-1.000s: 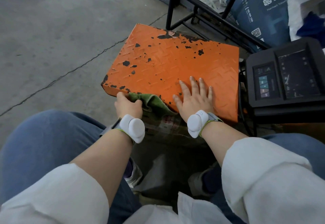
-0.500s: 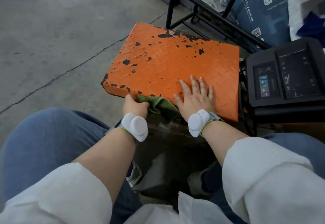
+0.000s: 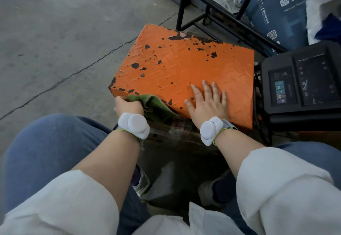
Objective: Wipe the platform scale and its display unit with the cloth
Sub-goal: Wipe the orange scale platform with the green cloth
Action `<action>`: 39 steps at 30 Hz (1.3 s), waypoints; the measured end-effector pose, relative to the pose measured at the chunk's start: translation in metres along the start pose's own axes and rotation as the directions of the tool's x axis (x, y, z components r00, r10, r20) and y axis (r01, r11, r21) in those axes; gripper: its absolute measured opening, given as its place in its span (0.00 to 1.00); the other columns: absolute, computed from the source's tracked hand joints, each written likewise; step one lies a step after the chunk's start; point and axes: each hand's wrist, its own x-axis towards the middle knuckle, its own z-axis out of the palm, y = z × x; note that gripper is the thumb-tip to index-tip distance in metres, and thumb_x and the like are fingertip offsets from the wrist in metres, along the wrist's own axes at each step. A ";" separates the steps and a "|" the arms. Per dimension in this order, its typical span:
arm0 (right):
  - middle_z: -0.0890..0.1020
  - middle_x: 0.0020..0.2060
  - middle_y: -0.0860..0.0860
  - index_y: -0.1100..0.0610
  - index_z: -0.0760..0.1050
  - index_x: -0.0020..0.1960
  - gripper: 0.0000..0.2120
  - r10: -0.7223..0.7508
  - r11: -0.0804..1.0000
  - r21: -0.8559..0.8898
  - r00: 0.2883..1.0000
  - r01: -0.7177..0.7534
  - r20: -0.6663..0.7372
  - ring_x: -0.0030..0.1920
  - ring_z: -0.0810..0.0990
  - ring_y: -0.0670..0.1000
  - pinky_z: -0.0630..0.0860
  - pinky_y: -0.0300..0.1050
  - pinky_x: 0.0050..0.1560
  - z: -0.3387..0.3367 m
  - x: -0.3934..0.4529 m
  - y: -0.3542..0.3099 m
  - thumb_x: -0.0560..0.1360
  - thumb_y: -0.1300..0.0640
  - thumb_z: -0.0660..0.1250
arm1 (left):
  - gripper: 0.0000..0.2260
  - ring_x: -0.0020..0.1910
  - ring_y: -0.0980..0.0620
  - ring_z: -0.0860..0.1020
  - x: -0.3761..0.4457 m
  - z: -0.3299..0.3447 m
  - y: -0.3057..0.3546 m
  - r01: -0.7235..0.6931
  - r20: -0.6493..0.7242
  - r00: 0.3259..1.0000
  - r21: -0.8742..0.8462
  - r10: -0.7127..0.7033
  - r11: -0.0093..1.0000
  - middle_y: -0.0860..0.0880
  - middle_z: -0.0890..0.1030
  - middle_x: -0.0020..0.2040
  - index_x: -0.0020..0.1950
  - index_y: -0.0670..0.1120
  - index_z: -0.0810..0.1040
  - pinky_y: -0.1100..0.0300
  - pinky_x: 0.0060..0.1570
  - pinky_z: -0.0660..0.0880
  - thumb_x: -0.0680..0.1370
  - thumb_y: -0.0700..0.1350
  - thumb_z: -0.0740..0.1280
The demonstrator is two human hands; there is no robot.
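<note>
The platform scale (image 3: 184, 68) is an orange checker-plate slab with chipped black patches, lying in front of my knees. Its black display unit (image 3: 302, 85) sits to the right, screens facing up. My left hand (image 3: 127, 105) grips a green cloth (image 3: 153, 105) against the scale's near front edge, close to the left corner. Flat on the near part of the top lies my right hand (image 3: 208, 103), fingers spread and straight. Both wrists wear white bands.
A black metal rack (image 3: 212, 13) stands behind the scale with a dark blue bag (image 3: 280, 11) against it. Concrete floor (image 3: 64, 40) with a crack stretches to the left. A cardboard box (image 3: 175, 129) sits under the scale. My knees and shoes are below.
My left hand slid the cloth right along the front edge, then back left toward the corner. My right hand stayed pressed flat on the scale top.
</note>
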 end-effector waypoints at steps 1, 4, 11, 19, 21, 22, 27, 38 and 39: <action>0.46 0.77 0.51 0.45 0.46 0.76 0.29 -0.001 1.000 -0.001 1.000 0.001 0.000 0.77 0.41 0.57 0.41 0.61 0.75 0.000 0.000 0.000 0.78 0.37 0.42 | 0.10 0.59 0.39 0.75 0.007 -0.005 0.003 0.016 -0.066 0.998 -0.061 -0.020 0.998 0.39 0.73 0.62 0.58 0.41 0.70 0.51 0.53 0.71 0.77 0.38 0.60; 0.46 0.77 0.51 0.45 0.46 0.76 0.29 -0.003 1.000 -0.002 1.000 0.003 -0.005 0.77 0.41 0.57 0.41 0.61 0.75 0.000 0.000 0.000 0.78 0.37 0.42 | 0.15 0.65 0.42 0.72 0.027 -0.020 0.012 0.008 -0.169 0.985 -0.182 -0.039 0.983 0.41 0.73 0.66 0.65 0.42 0.71 0.52 0.63 0.71 0.78 0.43 0.60; 0.47 0.77 0.51 0.45 0.47 0.76 0.29 0.010 1.000 0.001 1.000 -0.010 -0.013 0.77 0.41 0.57 0.41 0.61 0.74 0.001 0.000 -0.001 0.78 0.37 0.42 | 0.14 0.57 0.43 0.77 0.017 -0.016 0.012 -0.081 -0.210 0.976 -0.151 0.048 0.985 0.42 0.74 0.63 0.61 0.42 0.72 0.60 0.49 0.70 0.76 0.37 0.60; 0.53 0.77 0.50 0.45 0.55 0.74 0.26 0.062 0.995 0.077 0.998 -0.061 -0.003 0.77 0.45 0.56 0.42 0.61 0.74 -0.010 0.001 -0.005 0.78 0.40 0.48 | 0.15 0.62 0.44 0.74 0.031 -0.038 0.042 -0.088 -0.228 0.971 -0.077 0.068 0.993 0.42 0.75 0.65 0.64 0.43 0.74 0.59 0.57 0.70 0.77 0.38 0.59; 0.59 0.75 0.52 0.47 0.63 0.71 0.22 0.088 0.990 0.121 0.993 -0.079 -0.073 0.76 0.50 0.56 0.42 0.62 0.74 -0.018 0.005 -0.017 0.79 0.44 0.51 | 0.15 0.60 0.43 0.76 0.044 -0.045 0.058 -0.201 -0.181 0.963 0.015 0.200 0.980 0.42 0.77 0.62 0.61 0.43 0.76 0.56 0.60 0.72 0.76 0.38 0.59; 0.60 0.75 0.52 0.48 0.64 0.70 0.21 0.075 0.990 0.130 0.992 -0.062 -0.098 0.76 0.50 0.56 0.41 0.62 0.74 -0.021 0.008 -0.025 0.78 0.44 0.52 | 0.16 0.59 0.42 0.76 0.049 -0.047 0.065 -0.265 -0.097 0.957 0.103 0.274 0.959 0.42 0.78 0.61 0.60 0.44 0.77 0.54 0.61 0.73 0.75 0.37 0.59; 0.57 0.75 0.52 0.47 0.60 0.72 0.23 -0.008 0.975 0.222 0.995 0.029 -0.095 0.76 0.49 0.55 0.39 0.61 0.74 -0.023 0.031 -0.069 0.78 0.44 0.54 | 0.17 0.61 0.39 0.75 0.069 -0.055 0.074 -0.349 0.071 0.934 0.395 0.351 0.850 0.39 0.77 0.62 0.62 0.42 0.77 0.52 0.60 0.72 0.77 0.33 0.58; 0.49 0.77 0.51 0.43 0.50 0.75 0.25 -0.091 0.989 0.112 0.995 0.096 -0.045 0.77 0.43 0.57 0.39 0.63 0.74 -0.002 0.051 -0.093 0.79 0.41 0.46 | 0.20 0.68 0.43 0.69 0.076 -0.047 0.064 -0.228 0.288 0.951 0.403 0.114 0.886 0.44 0.71 0.69 0.70 0.45 0.71 0.57 0.63 0.64 0.81 0.52 0.56; 0.49 0.77 0.51 0.43 0.50 0.75 0.25 -0.093 0.989 0.113 0.994 0.098 -0.049 0.77 0.43 0.57 0.39 0.63 0.74 -0.002 0.051 -0.092 0.79 0.41 0.46 | 0.19 0.67 0.43 0.71 0.075 -0.048 0.063 -0.240 0.289 0.948 0.382 0.131 0.892 0.44 0.73 0.68 0.69 0.46 0.71 0.57 0.62 0.66 0.81 0.52 0.58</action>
